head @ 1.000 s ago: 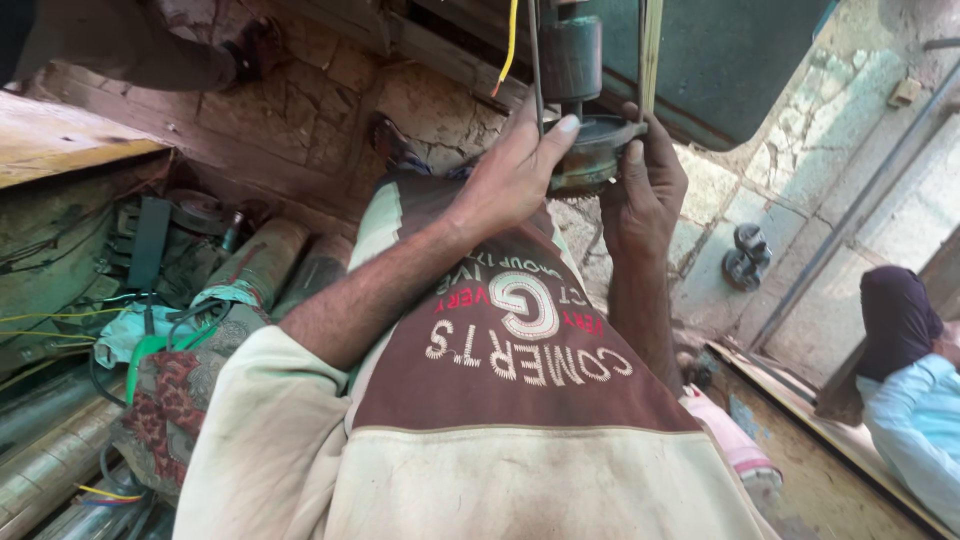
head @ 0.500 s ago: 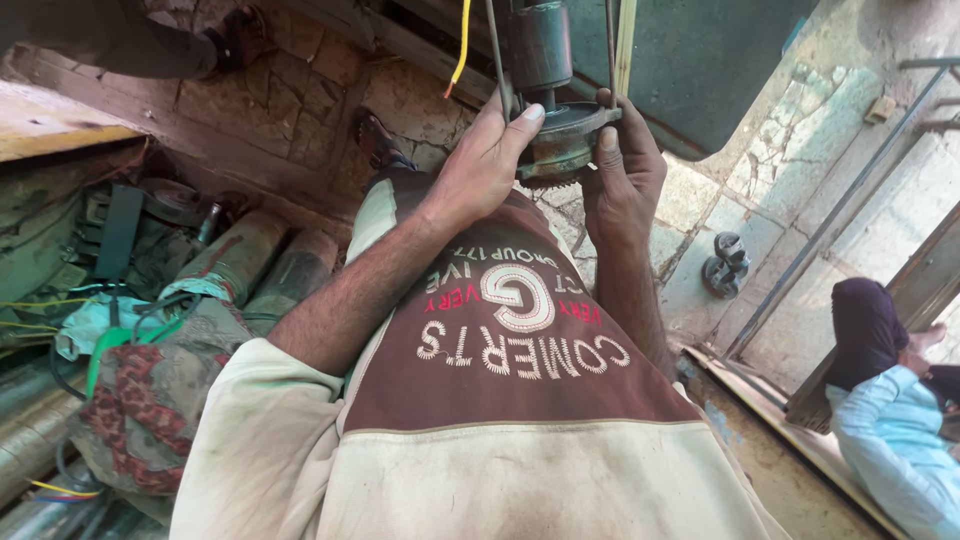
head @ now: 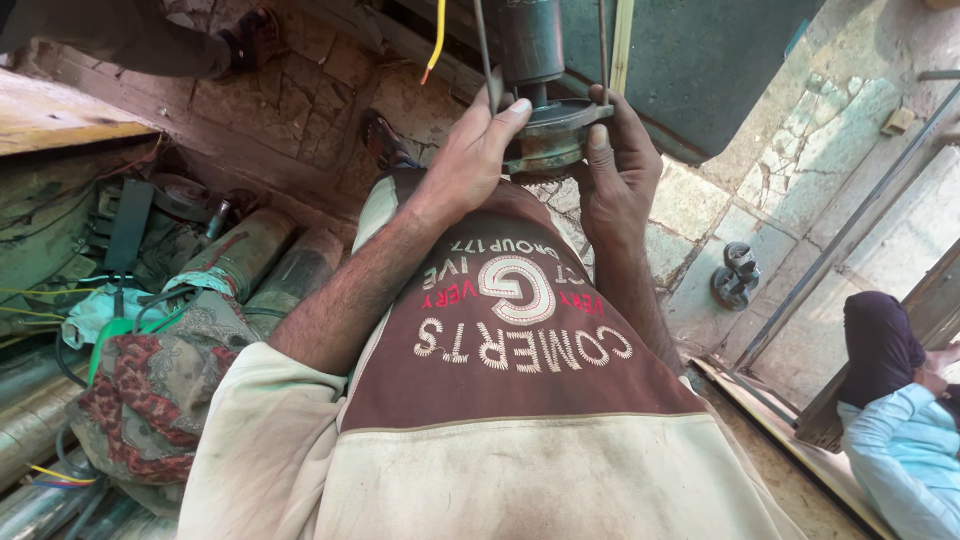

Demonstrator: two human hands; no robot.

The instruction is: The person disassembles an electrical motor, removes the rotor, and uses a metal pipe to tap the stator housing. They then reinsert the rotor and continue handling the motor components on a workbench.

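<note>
It was a rough repair workshop: long metal pump cylinders (head: 250,260) lay piled at the left among loose wires (head: 60,475) and rags, the stone floor (head: 300,110) was grimy, and a cast-iron part (head: 737,275) sat at the right.

A grimy grey-green metal flange (head: 548,140) — round, flat-rimmed, rust-stained — sits level under a dark upright cylinder housing (head: 531,40), joined by a short shaft and gripped on both sides.
</note>
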